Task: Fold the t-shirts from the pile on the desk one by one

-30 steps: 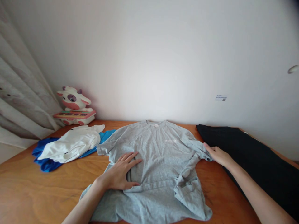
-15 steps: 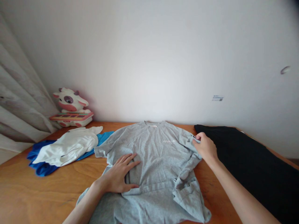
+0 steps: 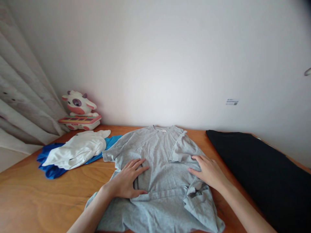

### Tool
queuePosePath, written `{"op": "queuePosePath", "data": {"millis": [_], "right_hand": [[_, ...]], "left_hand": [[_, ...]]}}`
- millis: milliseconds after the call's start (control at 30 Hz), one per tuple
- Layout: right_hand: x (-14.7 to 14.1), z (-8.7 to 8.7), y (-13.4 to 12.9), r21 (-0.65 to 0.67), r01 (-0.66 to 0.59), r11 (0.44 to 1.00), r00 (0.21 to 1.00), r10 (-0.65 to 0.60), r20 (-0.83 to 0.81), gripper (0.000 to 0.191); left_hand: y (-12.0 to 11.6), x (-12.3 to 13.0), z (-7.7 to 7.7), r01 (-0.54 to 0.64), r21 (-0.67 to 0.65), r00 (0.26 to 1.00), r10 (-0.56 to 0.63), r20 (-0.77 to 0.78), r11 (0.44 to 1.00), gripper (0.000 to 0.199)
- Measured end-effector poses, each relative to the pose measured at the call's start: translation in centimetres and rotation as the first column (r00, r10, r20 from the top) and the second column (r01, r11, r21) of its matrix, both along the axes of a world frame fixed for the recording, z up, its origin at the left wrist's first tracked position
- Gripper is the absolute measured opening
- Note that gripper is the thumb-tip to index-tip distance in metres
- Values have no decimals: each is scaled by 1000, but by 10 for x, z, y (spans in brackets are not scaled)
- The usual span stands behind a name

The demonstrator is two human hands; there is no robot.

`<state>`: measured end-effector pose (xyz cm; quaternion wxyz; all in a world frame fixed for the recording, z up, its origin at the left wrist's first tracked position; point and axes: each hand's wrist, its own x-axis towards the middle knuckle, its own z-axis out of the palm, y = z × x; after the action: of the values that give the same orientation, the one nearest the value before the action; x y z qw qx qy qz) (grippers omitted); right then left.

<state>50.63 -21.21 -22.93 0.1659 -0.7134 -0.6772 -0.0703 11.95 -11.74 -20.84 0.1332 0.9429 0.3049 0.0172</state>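
A grey T-shirt (image 3: 157,174) lies spread on the wooden table, its collar toward the wall. Its right sleeve is turned inward over the chest, and the fabric below it on that side is bunched up. My left hand (image 3: 128,178) rests on the left part of the shirt with fingers spread. On the right side, my right hand (image 3: 206,170) touches the shirt just below the folded sleeve, thumb and fingers apart. A crosswise fold runs over the shirt's lower part between the hands.
Left of the shirt, a white garment (image 3: 77,150) lies on blue clothing (image 3: 54,173). Behind them stands a cow-shaped toy keyboard (image 3: 80,111) near a curtain (image 3: 26,81). Black cloth (image 3: 257,171) covers the right of the wooden table (image 3: 73,197). A wall (image 3: 165,64) bounds the back.
My right hand has let go of the right sleeve and moved down and slightly left. The sleeve now lies folded inward over the chest. My left hand stays on the shirt; the view shifted slightly.
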Motion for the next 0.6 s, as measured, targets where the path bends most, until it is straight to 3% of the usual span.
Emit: {"op": "queuePosePath", "data": {"millis": [67, 133, 233, 300, 433, 467, 533, 600], "right_hand": [[11, 2, -3, -109, -19, 994, 1000, 19, -2, 24], [19, 5, -8, -135, 2, 991, 1000, -5, -21, 28], [26, 10, -17, -69, 133, 989, 986, -139, -97, 28], [27, 12, -22, -14, 164, 986, 978, -164, -127, 32], [28, 17, -17, -20, -62, 998, 981, 58, -188, 26], [34, 18, -13, -7, -51, 999, 965, 48, -257, 28], [53, 18, -5, 47, 154, 987, 894, -119, -431, 38], [82, 16, -1, 94, 465, 880, 756, -339, -560, 49]], "left_hand": [[1, -2, 2, -4, -13, 1000, 3, -25, 1000, 92], [4, -7, 4, -14, -29, 998, 12, -59, 999, 96], [9, -14, 6, -46, -63, 995, 40, -96, 997, 110], [12, -16, 5, -56, -79, 994, 48, -99, 995, 116], [13, -17, 3, -53, -75, 995, 46, -88, 996, 118], [13, -17, 2, -52, -70, 995, 46, -85, 996, 118], [13, -17, 1, -47, -59, 996, 42, -74, 997, 117], [13, -17, -1, -45, -41, 998, 42, -53, 998, 112]]}}
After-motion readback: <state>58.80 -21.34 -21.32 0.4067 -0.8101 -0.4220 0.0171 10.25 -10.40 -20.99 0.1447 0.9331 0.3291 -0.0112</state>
